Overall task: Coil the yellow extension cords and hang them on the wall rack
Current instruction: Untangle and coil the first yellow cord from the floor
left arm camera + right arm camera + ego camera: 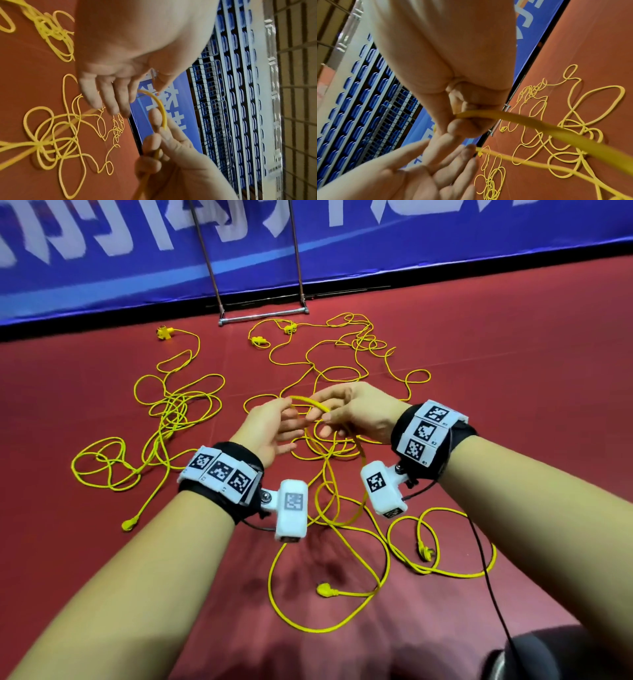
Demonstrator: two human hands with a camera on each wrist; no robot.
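Several yellow extension cords (pixel 171 412) lie tangled on the red floor. One yellow cord (pixel 310 402) arcs between my two hands above the tangle. My right hand (pixel 329 414) pinches it between thumb and curled fingers (pixel 462 127), and the cord (pixel 530 123) hangs from there down to loose loops on the floor. My left hand (pixel 289 414) has its fingers (pixel 109 100) nearly straight. The arc of cord (pixel 159 104) runs in between its thumb and forefinger, with the thumb standing apart. A metal frame (pixel 263 316) leans on the blue banner behind.
Plugs lie at the near left (pixel 130 523), near centre (pixel 323 589) and near right (pixel 426 551); sockets (pixel 164 332) lie near the frame. A blue banner (pixel 411 251) lines the floor's far edge. A black cable (pixel 489 583) hangs from my right wrist.
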